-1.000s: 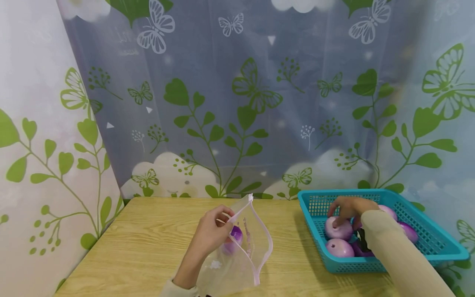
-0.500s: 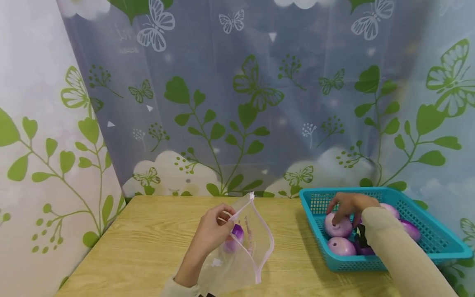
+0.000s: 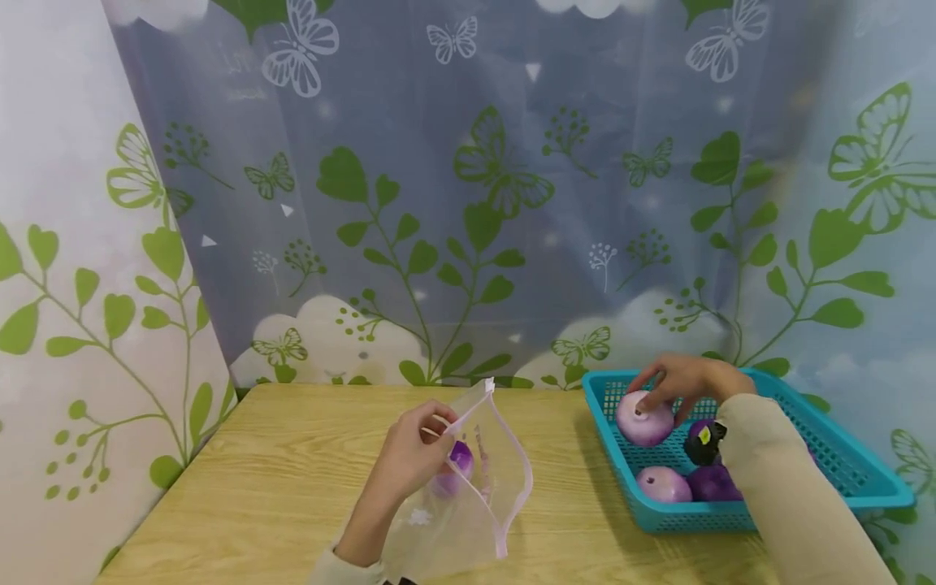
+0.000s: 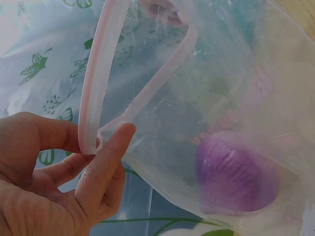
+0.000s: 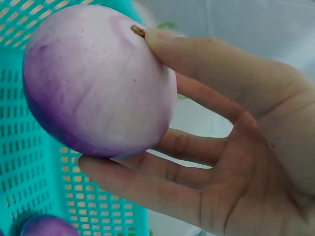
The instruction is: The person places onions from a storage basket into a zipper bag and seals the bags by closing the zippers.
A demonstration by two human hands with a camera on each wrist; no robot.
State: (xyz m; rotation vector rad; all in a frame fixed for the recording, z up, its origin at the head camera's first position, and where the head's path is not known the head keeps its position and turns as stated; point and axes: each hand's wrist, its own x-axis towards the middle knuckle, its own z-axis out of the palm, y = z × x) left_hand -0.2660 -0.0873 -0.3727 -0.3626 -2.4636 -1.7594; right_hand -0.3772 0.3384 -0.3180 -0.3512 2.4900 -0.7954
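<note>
While the rim of a clear zip bag (image 3: 439, 536) is pinched by the left hand (image 3: 413, 455), a pale purple onion (image 3: 639, 429) is grasped between the thumb and fingers of the right hand (image 3: 683, 382), over the left part of the teal basket (image 3: 695, 522). Another purple onion (image 4: 238, 172) is enclosed in the bag; two more onions (image 3: 664, 486) are seen near the basket's front wall.
</note>
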